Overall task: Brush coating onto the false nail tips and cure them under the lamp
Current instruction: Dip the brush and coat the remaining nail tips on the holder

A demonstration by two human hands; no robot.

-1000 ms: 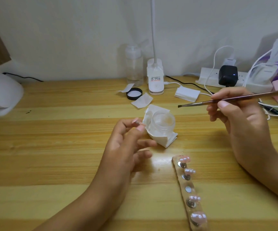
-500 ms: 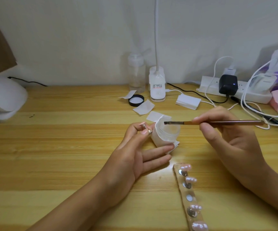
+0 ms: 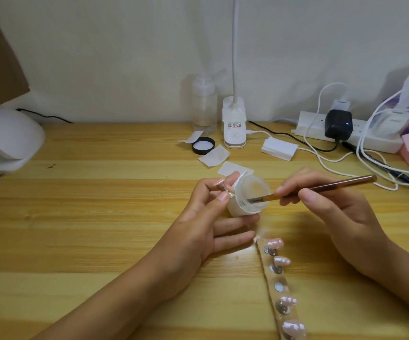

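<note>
On a wooden table (image 3: pixel 100 217), the left hand (image 3: pixel 206 224) pinches one false nail tip (image 3: pixel 224 186) on a small stud between thumb and forefinger, just beside an open white jar (image 3: pixel 248 195). The right hand (image 3: pixel 333 217) grips a thin brush (image 3: pixel 321 188), its bristles inside the jar's mouth. Four more pink tips sit on a clear strip (image 3: pixel 272 278) nearer the person. A white curing lamp (image 3: pixel 7 141) stands far left.
</note>
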